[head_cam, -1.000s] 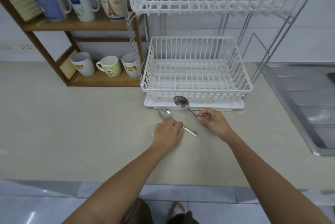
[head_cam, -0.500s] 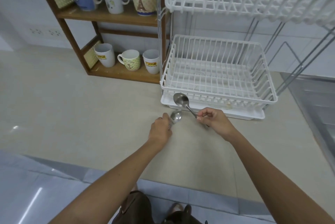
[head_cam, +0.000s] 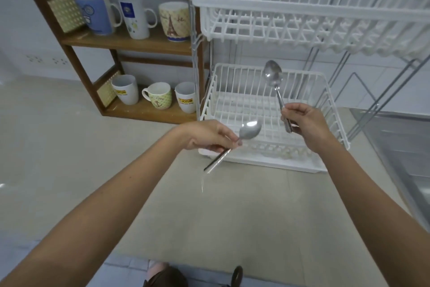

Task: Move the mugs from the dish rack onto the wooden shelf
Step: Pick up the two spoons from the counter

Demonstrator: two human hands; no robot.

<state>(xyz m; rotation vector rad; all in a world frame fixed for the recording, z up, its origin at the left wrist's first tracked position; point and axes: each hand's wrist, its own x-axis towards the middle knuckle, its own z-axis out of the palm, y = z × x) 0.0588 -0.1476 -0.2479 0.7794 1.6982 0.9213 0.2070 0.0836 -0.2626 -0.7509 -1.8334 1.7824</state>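
Mugs [head_cam: 160, 98] all on wooden shelf [head_cam: 130, 42], up-left of hands, nearer left; dish rack [head_cam: 267, 105] bare of mugs. Left hand [head_cam: 207, 135] pinches spoon [head_cam: 249, 129], handle slanting down-left; right hand [head_cam: 307, 124] grips second spoon [head_cam: 273, 75], bowl up. Second ago both spoons low at desk [head_cam: 69, 147]; now lifted.

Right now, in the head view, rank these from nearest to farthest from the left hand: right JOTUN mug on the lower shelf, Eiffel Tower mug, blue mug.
From the left hand:
1. Right JOTUN mug, lower shelf, beside the rack.
2. Eiffel Tower mug, upper shelf, right end.
3. Blue mug, upper shelf, far left.
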